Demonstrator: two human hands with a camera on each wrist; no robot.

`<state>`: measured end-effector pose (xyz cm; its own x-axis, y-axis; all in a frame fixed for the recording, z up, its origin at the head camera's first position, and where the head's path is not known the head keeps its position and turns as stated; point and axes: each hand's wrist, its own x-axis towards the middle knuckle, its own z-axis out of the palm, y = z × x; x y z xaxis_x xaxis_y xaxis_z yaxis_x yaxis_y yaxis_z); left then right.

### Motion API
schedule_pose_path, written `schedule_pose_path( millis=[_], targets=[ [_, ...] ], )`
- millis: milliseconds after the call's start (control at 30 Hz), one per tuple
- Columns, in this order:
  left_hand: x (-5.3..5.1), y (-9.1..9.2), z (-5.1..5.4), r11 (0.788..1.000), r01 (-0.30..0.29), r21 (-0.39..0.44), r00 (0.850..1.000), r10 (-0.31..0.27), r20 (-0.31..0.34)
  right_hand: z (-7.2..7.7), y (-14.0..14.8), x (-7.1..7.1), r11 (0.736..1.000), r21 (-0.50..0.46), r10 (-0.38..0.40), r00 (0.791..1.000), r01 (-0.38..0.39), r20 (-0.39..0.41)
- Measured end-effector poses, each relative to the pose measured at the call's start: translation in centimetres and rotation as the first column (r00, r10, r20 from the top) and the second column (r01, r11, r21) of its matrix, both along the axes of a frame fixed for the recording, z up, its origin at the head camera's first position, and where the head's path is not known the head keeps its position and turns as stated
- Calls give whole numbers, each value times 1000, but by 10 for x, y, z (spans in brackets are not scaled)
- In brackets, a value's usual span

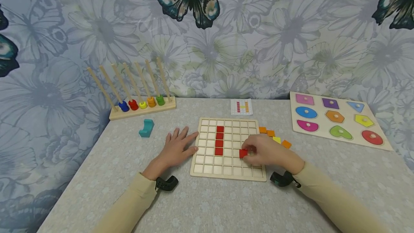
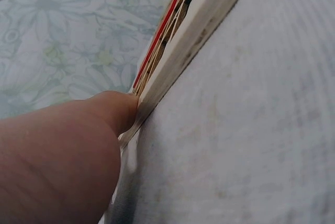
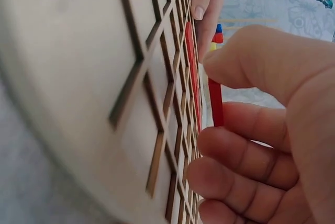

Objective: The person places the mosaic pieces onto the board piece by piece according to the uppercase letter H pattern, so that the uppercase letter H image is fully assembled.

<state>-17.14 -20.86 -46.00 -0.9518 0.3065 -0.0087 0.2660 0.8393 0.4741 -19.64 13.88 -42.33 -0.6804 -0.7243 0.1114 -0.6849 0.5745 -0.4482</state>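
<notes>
A wooden grid board [image 1: 228,178] lies on the table, with several red square tiles [image 1: 219,143] in one column left of its middle. My right hand [image 1: 270,150] pinches another red tile [image 1: 243,153] above the board's right part. In the right wrist view this tile [image 3: 215,102] stands on edge between thumb and forefinger, apart from the column. My left hand [image 1: 174,150] lies with fingers spread at the board's left edge, its thumb and forefinger touching the rim. Beside the right edge are loose orange tiles [image 1: 286,144] and a yellow tile [image 1: 276,140], partly hidden by my right hand.
Behind the board lies a small card [image 1: 241,112] printed with a coloured grid pattern. A wooden peg stand [image 1: 142,113] with coloured rings is at the back left, a teal curved block [image 1: 147,128] in front of it. A shape puzzle board [image 1: 318,130] lies at the right.
</notes>
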Motion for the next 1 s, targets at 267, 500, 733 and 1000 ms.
schedule_pose_path(
  millis=[267,500,733,1000],
  targets=[
    [-1,1,-1,1000,2,3,1000,-2,13,-1,-11,-1,1000,-10,27,999,-28,-43],
    [-1,0,1,1000,-8,-3,1000,8,28,-3,-22,-5,998,-31,44,998,-45,-37],
    [-2,0,1,1000,-11,-7,999,11,35,-4,-34,-6,997,-44,67,998,-68,-21],
    [-1,0,1,1000,-12,1,1000,12,21,-4,-48,-2,996,-38,81,997,-80,19]
  ],
)
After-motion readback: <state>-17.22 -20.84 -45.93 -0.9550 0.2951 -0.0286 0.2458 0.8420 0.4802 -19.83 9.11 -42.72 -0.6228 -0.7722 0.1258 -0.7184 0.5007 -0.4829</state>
